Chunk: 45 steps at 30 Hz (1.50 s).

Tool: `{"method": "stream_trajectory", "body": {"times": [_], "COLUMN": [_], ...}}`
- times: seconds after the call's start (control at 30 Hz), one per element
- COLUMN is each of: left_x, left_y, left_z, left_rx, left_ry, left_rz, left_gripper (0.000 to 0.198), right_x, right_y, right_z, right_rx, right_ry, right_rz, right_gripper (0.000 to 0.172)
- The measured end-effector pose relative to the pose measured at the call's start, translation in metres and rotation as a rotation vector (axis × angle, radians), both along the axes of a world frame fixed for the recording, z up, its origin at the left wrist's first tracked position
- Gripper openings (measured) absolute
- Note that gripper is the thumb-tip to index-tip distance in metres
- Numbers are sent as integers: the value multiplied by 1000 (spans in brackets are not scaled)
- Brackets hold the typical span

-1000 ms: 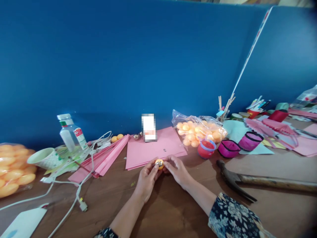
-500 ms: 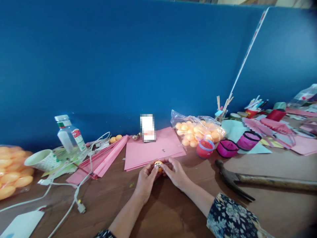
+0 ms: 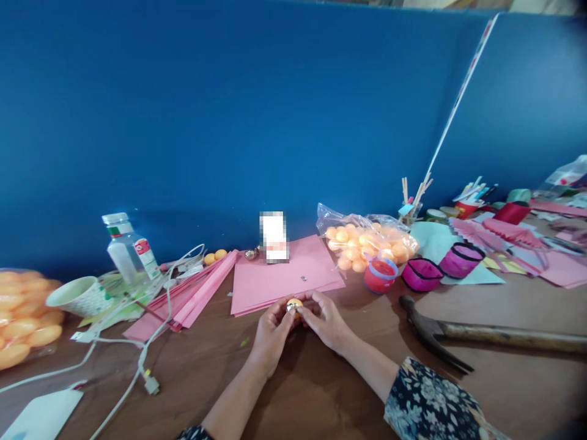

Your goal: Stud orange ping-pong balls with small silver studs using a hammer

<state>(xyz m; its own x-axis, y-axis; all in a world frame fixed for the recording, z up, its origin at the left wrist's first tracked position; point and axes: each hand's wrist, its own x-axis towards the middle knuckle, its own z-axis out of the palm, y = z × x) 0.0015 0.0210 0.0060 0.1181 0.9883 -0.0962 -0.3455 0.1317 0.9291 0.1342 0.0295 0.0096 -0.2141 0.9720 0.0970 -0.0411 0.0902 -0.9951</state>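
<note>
Between my two hands is a small orange ball (image 3: 294, 302), with shiny silvery bits on its near side whose kind I cannot make out. My left hand (image 3: 271, 333) pinches the ball from the left, its thumb against the silver part. From the right, the fingers and thumb of my right hand (image 3: 326, 321) are closed on the same ball. Just behind them lies a stack of pink paper sheets (image 3: 284, 278), bearing a tiny metal piece (image 3: 303, 278). Some shiny round metal items (image 3: 251, 253) sit at its far left corner.
A claw hammer (image 3: 458, 333) lies at the right. Clear bags of orange balls (image 3: 362, 244) stand behind and at far left. Nearby are a red-filled tub (image 3: 380, 274), magenta fabric rings (image 3: 422, 275), white cables (image 3: 142, 351), a paper cup (image 3: 77, 296) and a plastic bottle (image 3: 123, 250).
</note>
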Motion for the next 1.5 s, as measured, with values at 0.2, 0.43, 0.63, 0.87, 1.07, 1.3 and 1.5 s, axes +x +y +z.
{"method": "stream_trajectory", "body": {"times": [0.2,0.43,0.63,0.87,1.07,1.3,1.5], "left_x": [-1,-3,-3,-1,-1,-1,-1], "left_y": [0,0,-1,-2,-3,-4,-2], "left_z": [-3,2,3,5,2,4,4], "left_rx": [-13,-60,-64,-14,2,88,94], "left_ry": [-137,-171,-188,-135,-99,35,45], "left_rz": [-5,-12,-4,-68,-59,-82,-55], "left_gripper": [42,31,32,29,37,53,43], "right_x": [1,4,3,3,3,2,3], "right_y": [2,4,5,3,9,6,9], "right_z": [-2,-1,2,-3,-6,0,-5], "right_rx": [-16,-56,-108,-42,-89,-96,-93], "right_ry": [46,133,146,86,183,183,171], "right_rz": [14,19,-16,-28,-56,-51,-93], "right_gripper": [25,27,28,27,29,32,34]}}
